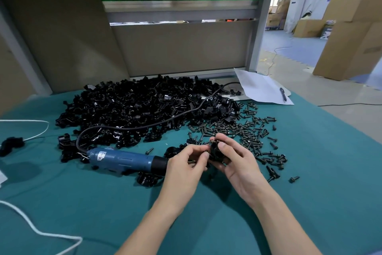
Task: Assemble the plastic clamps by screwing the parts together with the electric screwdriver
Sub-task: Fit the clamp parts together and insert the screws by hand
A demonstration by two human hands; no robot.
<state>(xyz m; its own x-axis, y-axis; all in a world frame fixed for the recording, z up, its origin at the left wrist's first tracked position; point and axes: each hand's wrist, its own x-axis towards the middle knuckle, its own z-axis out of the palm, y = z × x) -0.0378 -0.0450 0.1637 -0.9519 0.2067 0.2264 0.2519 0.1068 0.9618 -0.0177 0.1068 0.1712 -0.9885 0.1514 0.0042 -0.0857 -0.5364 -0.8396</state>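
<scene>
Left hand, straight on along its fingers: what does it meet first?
The black plastic clamp in the right hand's grip: the left hand's fingers point up-right at it, seemingly in contact. Beyond it lie scattered dark metal screws, depth unclear.

A teal-covered table (103, 203) carries a heap of black clamp parts (134, 108), scattered screws (248, 130), a blue electric screwdriver (124, 159), white paper (260, 87) and a pen (283, 93).

The bare left hand (184, 163) and bare right hand (235, 161) had short, plain nails. The unsleeved forearms (157, 219) filled the lower frame, and a blue fabric sliver (378, 253) edged the lower right corner.
</scene>
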